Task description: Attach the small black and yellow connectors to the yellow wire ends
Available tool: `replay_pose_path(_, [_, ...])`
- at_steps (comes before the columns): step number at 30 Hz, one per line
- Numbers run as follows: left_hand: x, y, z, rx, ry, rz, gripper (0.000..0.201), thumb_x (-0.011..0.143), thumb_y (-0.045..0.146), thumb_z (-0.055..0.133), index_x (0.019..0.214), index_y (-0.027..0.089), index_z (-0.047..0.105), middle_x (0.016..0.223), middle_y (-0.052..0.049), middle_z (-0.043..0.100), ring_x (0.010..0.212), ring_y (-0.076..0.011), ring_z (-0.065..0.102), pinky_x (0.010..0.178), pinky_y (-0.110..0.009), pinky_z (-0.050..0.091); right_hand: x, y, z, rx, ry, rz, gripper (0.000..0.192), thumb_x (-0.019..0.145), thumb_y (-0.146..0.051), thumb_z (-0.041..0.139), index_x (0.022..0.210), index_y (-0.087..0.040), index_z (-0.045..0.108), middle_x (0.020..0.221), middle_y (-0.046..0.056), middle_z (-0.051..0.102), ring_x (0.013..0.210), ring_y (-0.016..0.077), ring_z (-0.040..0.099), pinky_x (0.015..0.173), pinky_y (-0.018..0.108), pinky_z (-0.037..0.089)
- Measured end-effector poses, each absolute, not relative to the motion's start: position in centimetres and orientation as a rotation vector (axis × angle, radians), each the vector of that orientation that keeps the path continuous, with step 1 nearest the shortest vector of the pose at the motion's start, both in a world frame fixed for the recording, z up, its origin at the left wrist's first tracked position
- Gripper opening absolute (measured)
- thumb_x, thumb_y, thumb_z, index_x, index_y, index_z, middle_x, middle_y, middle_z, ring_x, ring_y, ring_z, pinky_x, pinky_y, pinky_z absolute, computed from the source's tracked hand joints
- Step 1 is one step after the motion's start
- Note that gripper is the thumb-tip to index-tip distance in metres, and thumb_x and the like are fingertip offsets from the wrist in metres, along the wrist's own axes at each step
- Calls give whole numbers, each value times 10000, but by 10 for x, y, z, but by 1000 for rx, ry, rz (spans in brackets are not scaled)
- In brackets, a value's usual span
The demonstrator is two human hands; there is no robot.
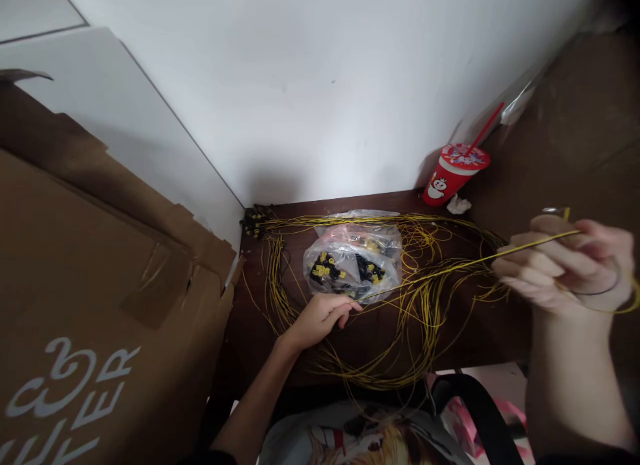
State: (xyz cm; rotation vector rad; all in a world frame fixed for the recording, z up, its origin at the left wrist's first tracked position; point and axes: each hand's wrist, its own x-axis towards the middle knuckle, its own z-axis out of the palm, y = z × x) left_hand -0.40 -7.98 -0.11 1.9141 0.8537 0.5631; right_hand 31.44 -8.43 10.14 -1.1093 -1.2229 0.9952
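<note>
My left hand pinches one end of a thin yellow wire low over the dark table, just in front of a clear plastic bag of small black and yellow parts. The wire runs taut up and to the right into my right hand, which is raised close to the camera with its fingers closed around the wire's other end. Under and around both hands lies a loose tangle of several yellow wires spread across the table.
A large brown cardboard box fills the left side, against the table's edge. A red cup with a straw stands at the back right by the white wall, a crumpled tissue beside it. A black strap and patterned cloth lie at the bottom.
</note>
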Motion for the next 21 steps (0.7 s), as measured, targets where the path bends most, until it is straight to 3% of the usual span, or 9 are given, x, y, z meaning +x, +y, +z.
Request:
replay_pose_path(2, [-4,-80,-2,1915,868,568,415,959,299,349,757,150,679,611,-11,615,634,-119,580,728,-211,426,318,-82,110,-718,-971,1315,315,811,-434,627,555,-275,537,260,-106,102,302,22,23,314,186,51])
replay_pose_path(4, [-4,-80,-2,1912,896,572,392,957,290,356,817,148,694,598,-6,608,610,-117,571,703,-208,421,318,-83,114,-740,-828,1318,268,832,-299,623,573,-256,571,297,-66,206,325,22,133,322,202,99])
replay_pose_path(7, [-4,-81,-2,1902,931,605,360,951,284,378,867,153,702,603,-9,621,614,-121,575,700,-214,421,308,-93,102,-1072,-1066,1143,200,790,-349,671,624,-248,623,468,-10,398,425,75,372,351,227,252])
replay_pose_path(9, [-3,-81,-2,1878,947,647,334,945,285,394,914,156,701,615,-12,635,621,-124,579,701,-221,426,296,-107,85,-1323,-1309,1235,225,836,-422,609,706,-244,652,671,48,557,562,118,507,476,262,400])
replay_pose_path(12, [-3,-81,-5,1804,965,698,319,941,292,408,991,148,688,620,-14,639,570,-114,550,627,-216,425,276,-135,59,-1379,-1616,1606,340,872,-488,527,686,-212,598,664,37,573,632,145,548,616,286,440])
replay_pose_path(16, [-3,-80,-9,1703,979,746,335,944,309,400,1013,128,673,643,-27,644,529,-96,514,553,-201,412,262,-172,37,-1351,-1685,2139,391,896,-524,452,703,-201,555,666,27,586,608,138,541,583,261,402])
replay_pose_path(21, [-2,-76,-7,1599,969,784,329,932,326,428,968,103,668,676,-47,664,541,-96,544,564,-209,448,271,-205,20,-1384,-1751,2048,383,848,-526,527,666,-191,558,886,45,544,827,162,526,760,280,424])
